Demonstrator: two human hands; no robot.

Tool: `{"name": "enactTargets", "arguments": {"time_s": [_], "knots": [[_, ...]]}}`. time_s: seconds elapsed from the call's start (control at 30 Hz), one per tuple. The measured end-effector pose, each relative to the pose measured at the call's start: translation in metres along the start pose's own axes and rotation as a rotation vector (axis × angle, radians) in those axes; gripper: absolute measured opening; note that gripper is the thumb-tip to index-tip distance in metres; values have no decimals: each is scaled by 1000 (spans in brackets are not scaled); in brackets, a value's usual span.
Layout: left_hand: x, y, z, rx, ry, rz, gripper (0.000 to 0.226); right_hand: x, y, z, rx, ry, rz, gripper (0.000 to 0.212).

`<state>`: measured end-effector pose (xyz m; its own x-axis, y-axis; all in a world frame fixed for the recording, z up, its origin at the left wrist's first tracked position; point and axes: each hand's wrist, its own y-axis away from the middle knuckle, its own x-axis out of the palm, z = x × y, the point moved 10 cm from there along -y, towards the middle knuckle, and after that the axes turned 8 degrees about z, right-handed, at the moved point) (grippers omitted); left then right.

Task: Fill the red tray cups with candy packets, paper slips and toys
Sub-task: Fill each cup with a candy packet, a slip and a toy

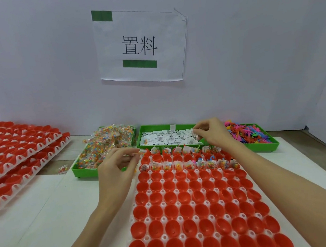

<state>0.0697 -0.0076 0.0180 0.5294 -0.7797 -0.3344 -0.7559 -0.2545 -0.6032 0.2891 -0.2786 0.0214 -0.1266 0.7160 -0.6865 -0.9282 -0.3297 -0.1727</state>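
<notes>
A white tray of red cups (199, 207) lies in front of me; its two far rows hold candy packets and paper slips, the nearer rows are bare. My left hand (116, 166) hovers at the tray's far left corner, fingers pinched on a small candy packet (141, 152). My right hand (210, 133) is over the middle green bin of white paper slips (166, 138), pinching a slip (193, 132). The candy packets (103, 145) fill the left green bin, and coloured toys (247, 133) fill the right one.
Stacked trays of red cups (12, 154) stand at the left. One stray candy packet (62, 169) lies on the table beside the left bin. A wall with a paper sign (140, 46) rises right behind the bins.
</notes>
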Motion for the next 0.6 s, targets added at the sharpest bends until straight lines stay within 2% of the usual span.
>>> {"name": "enactTargets", "arguments": {"time_s": [0.13, 0.33, 0.47, 0.6], "knots": [[6, 1, 10, -88, 125, 28, 14, -4, 7, -7, 34, -153, -18, 15], [22, 3, 7, -219, 471, 134, 12, -15, 35, 4, 0, -286, -99, 16], [32, 9, -9, -230, 531, 200, 14, -2, 72, 22, 4, -638, 23, 19], [42, 15, -26, -213, 595, 261, 15, 11, 118, 47, -30, -740, 95, 18]]}}
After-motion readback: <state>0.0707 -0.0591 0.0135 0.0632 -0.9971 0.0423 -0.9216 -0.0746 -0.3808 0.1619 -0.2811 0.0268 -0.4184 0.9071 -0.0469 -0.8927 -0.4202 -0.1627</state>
